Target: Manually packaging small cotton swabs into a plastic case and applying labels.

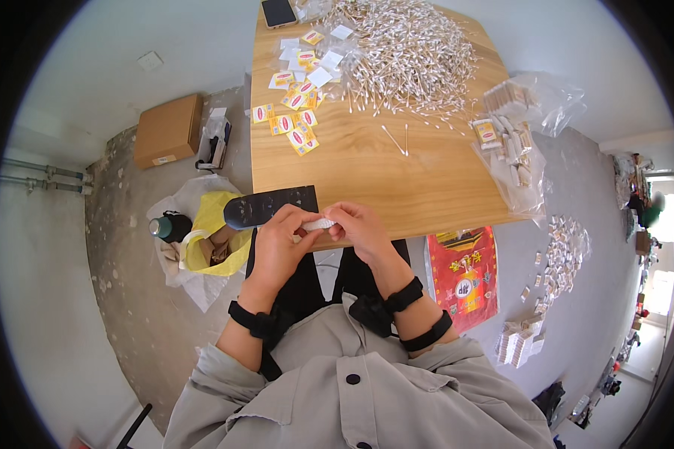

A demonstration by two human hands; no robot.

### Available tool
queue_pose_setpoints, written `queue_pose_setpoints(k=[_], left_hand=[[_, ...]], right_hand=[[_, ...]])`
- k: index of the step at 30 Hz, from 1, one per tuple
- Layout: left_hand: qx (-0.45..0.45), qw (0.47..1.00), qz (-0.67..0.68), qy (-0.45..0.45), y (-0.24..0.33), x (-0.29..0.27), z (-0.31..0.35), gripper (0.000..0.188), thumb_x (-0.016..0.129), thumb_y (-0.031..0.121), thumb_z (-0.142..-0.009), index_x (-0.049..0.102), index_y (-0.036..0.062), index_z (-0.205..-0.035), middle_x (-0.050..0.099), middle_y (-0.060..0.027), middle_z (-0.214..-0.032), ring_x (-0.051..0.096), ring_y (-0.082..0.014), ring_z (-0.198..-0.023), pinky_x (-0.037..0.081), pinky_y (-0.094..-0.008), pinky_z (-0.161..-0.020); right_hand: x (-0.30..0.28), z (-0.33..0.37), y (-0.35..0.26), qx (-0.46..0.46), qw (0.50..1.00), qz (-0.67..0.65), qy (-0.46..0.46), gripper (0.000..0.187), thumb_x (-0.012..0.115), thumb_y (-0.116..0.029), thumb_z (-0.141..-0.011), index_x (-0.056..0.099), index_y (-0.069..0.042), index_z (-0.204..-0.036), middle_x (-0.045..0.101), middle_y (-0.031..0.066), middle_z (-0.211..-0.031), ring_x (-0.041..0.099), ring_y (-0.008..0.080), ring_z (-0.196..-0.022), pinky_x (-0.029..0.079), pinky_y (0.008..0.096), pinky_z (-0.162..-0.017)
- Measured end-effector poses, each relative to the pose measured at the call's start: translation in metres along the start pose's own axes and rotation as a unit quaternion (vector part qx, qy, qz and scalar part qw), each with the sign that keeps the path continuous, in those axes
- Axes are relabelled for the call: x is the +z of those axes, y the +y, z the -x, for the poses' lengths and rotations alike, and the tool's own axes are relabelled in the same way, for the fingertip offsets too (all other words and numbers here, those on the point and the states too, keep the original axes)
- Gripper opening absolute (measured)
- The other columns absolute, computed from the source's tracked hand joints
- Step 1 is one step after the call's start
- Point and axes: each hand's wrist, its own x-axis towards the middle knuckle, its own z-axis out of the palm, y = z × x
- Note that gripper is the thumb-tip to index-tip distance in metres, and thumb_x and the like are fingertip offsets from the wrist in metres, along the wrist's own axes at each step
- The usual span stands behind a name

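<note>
Just over the table's near edge, my left hand (283, 236) and my right hand (358, 230) meet with fingers pinched. Between them they grip a small bundle of cotton swabs (319, 224), its white knobbly tips showing; the rest of it is hidden by the fingers. Under and beside my left hand lies a flat dark board (266, 208) with a rounded end, jutting past the table's left edge. Two loose cotton swabs (395, 141) lie ahead on the wooden table (397, 187). Farther off spreads a large heap of cotton swabs (408, 56).
Yellow-and-white printed cards (302, 139) and small clear bags (329, 61) lie at the table's left. A phone (278, 13) sits at the far left corner. Plastic bags of packed swabs (517, 153) overhang the right edge. A yellow bag (221, 202) stands on the floor.
</note>
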Motion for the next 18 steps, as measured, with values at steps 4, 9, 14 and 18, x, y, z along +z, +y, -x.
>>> queue_pose_setpoints(k=[4, 9, 14, 18], left_hand=[[-0.007, 1.0, -0.014, -0.027, 0.0, -0.004, 0.0, 0.022, 0.074, 0.001, -0.076, 0.068, 0.0007, -0.097, 0.062, -0.0082, -0.089, 0.061, -0.0181, -0.072, 0.05, -0.0267, -0.064], [0.001, 1.0, -0.013, -0.017, 0.001, -0.003, -0.002, 0.021, 0.074, 0.004, -0.076, 0.068, 0.0024, -0.096, 0.062, -0.0071, -0.088, 0.062, -0.0189, -0.069, 0.049, -0.0284, -0.062], [0.003, 1.0, -0.009, -0.002, -0.002, -0.005, -0.003, 0.021, 0.073, 0.007, -0.077, 0.067, 0.0044, -0.096, 0.063, -0.0068, -0.088, 0.063, -0.0206, -0.068, 0.05, -0.0302, -0.061], [-0.012, 1.0, 0.012, -0.003, -0.009, -0.004, 0.002, 0.023, 0.073, 0.003, -0.076, 0.067, 0.0022, -0.098, 0.063, -0.0083, -0.087, 0.061, -0.0193, -0.07, 0.05, -0.0283, -0.065]], right_hand=[[0.009, 0.01, -0.012, -0.075, 0.994, 0.074, 0.033, 0.017, 0.062, -0.02, -0.092, 0.067, -0.005, -0.095, 0.06, -0.0014, -0.083, 0.053, 0.0055, -0.065, 0.044, 0.0207, -0.06], [0.01, 0.031, -0.038, -0.259, 0.898, 0.352, 0.046, 0.019, 0.066, -0.014, -0.084, 0.065, -0.01, -0.102, 0.058, 0.0042, -0.097, 0.06, 0.017, -0.069, 0.049, 0.0295, -0.061], [0.019, 0.029, -0.038, -0.345, 0.766, 0.542, 0.025, 0.016, 0.066, -0.007, -0.079, 0.06, -0.009, -0.094, 0.056, 0.0071, -0.093, 0.06, 0.0292, -0.082, 0.049, 0.0392, -0.066], [0.016, 0.025, -0.035, -0.362, 0.759, 0.541, 0.018, 0.014, 0.065, -0.007, -0.081, 0.061, -0.01, -0.094, 0.055, 0.007, -0.091, 0.06, 0.0281, -0.081, 0.048, 0.0389, -0.064]])
